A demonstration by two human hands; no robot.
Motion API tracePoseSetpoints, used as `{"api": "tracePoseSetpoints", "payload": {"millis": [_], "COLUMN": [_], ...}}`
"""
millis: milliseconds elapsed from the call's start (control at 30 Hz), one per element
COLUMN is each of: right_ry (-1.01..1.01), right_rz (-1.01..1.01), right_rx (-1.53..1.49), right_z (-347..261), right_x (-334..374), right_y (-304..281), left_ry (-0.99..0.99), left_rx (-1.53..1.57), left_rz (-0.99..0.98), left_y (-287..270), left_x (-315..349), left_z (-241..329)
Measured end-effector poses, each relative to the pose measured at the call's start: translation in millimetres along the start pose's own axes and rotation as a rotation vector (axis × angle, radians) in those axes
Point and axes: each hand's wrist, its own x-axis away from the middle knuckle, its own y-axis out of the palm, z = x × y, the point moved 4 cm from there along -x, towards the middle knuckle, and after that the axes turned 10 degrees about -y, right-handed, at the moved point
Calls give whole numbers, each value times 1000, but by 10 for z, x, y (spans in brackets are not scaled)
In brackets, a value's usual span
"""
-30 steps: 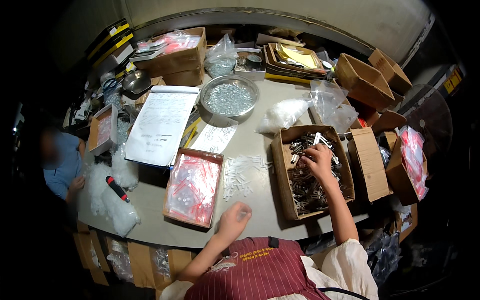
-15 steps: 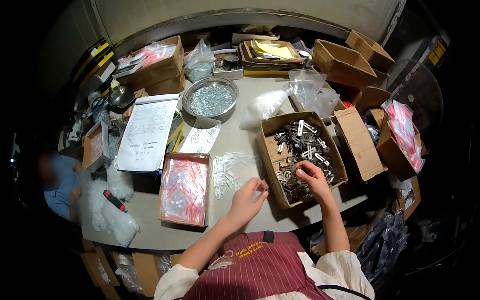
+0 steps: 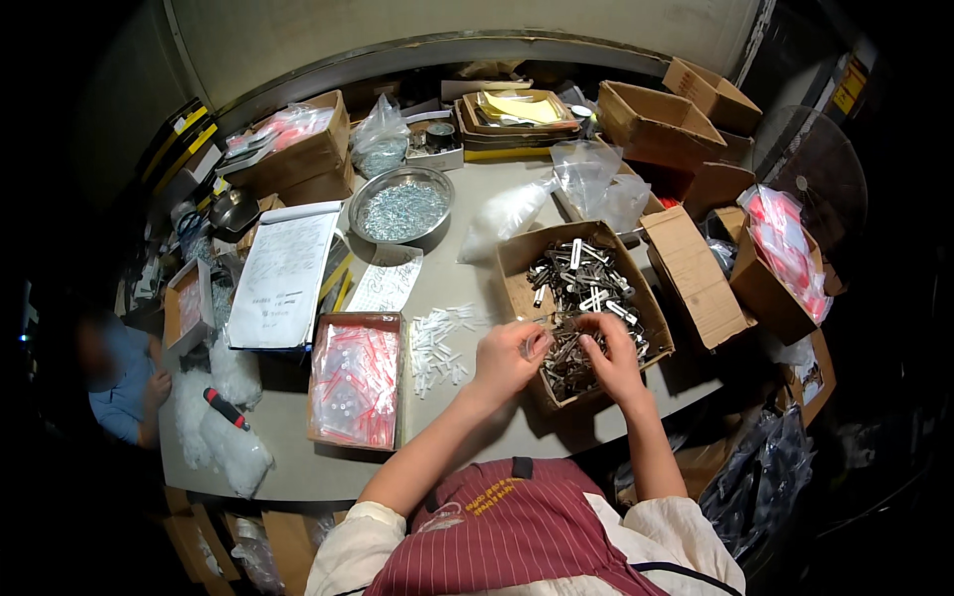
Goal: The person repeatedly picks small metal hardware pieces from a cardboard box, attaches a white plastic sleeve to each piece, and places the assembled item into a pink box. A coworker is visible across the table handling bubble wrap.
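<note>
A cardboard box [image 3: 514, 283] of small dark and silvery metal parts [image 3: 596, 273] stands right of the table's middle. My left hand [image 3: 505, 360] is closed at the box's near left edge, pinching a small clear plastic piece [image 3: 538, 345]. Over the parts, my right hand [image 3: 614, 360] is closed too, thumb and fingers together and turned toward the left hand. What the right fingers hold is too small to tell from the parts behind. Small white plastic tubes [image 3: 437, 348] lie loose left of my left hand. Beyond them is a box [image 3: 402, 382] of clear and red plastic pieces.
A metal bowl [image 3: 447, 214] of small shiny pieces stands farther back, near a clipboard with papers [image 3: 283, 273]. A clear bag of white pieces [image 3: 507, 219] lies behind the parts box. Cartons [image 3: 696, 283] crowd the right. At far left a person [image 3: 124, 382] is partly visible.
My left hand has moved up and right to the parts box's edge. My right hand has shifted slightly left, so the two hands are closer. The whole view has shifted a little.
</note>
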Motion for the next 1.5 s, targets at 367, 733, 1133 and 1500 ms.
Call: {"api": "tracePoseSetpoints", "payload": {"millis": [367,733,1133,1500], "right_ry": [-327,294,-224,-275], "right_rz": [-411,205,-99,-457], "right_rx": [305,-1078,-247,-498], "right_z": [-556,-454,-1069,-1229], "right_x": [-335,-101,-246,-710], "right_y": [-132,-130,147,88], "left_ry": [266,102,175,-474], "left_rx": [-145,59,-53,834], "left_rz": [-69,-64,36,-798], "left_y": [-11,-186,-194,-711], "left_x": [-72,180,286,340], "left_z": [75,151,-43,313]}}
